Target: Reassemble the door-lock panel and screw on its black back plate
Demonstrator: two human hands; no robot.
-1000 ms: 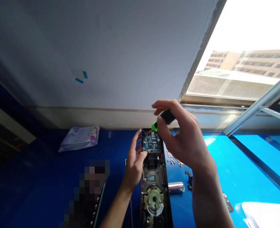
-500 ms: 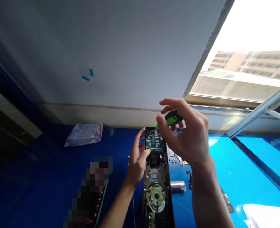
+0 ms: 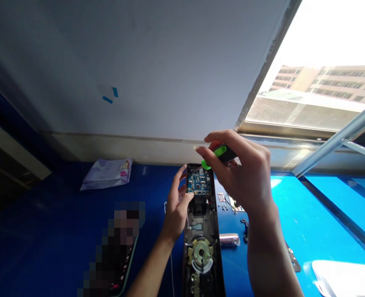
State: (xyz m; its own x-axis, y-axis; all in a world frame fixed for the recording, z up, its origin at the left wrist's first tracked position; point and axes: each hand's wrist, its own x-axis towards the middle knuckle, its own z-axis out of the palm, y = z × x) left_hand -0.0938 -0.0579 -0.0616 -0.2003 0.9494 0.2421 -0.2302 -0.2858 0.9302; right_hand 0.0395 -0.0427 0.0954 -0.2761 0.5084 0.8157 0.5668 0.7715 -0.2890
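Two grips I'd steady: left hand clamped on casing beside circuit board, right hand around screwdriver above it.

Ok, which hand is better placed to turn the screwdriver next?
Likely the right: the right hand holds the screwdriver, its shaft angled toward the upper-left corner of the board. The left hand grips the case.

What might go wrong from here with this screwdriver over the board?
The screwdriver could slip and scratch the board. Its shaft slants toward the left hand at the edge of the casing, so a slip might jab a finger. Loose small parts beside the casing could get knocked about.
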